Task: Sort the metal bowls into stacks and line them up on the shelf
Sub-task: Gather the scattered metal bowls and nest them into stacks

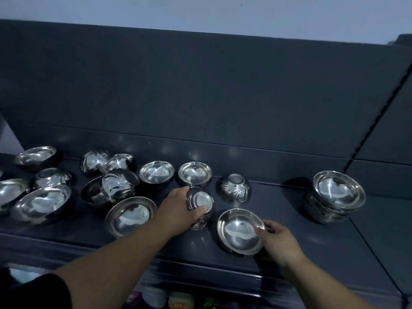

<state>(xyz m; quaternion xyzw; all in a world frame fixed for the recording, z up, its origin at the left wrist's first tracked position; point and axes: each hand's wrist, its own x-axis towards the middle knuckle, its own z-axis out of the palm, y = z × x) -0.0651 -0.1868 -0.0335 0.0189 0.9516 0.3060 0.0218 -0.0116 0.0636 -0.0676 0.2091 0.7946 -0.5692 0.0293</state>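
The left edge cuts off a shallow bowl point(11, 190) at the near left. The left hand point(178, 208) hides the left side of a fluted bowl point(201, 200). The fingers of the right hand point(281, 241) are hidden under a wide bowl point(239, 231). In the stack point(338, 190) at the right, the lower bowls cannot be counted. Blurred coloured things point(178, 301) lie below the shelf point(289, 219).

You have no text, label, brand or number to read here. The metal bowls point(238, 230) show you only glare and reflections, and the dark shelf point(289, 219) carries no marking you can make out. The coloured items point(178, 301) below its front edge are too blurred for you to read.
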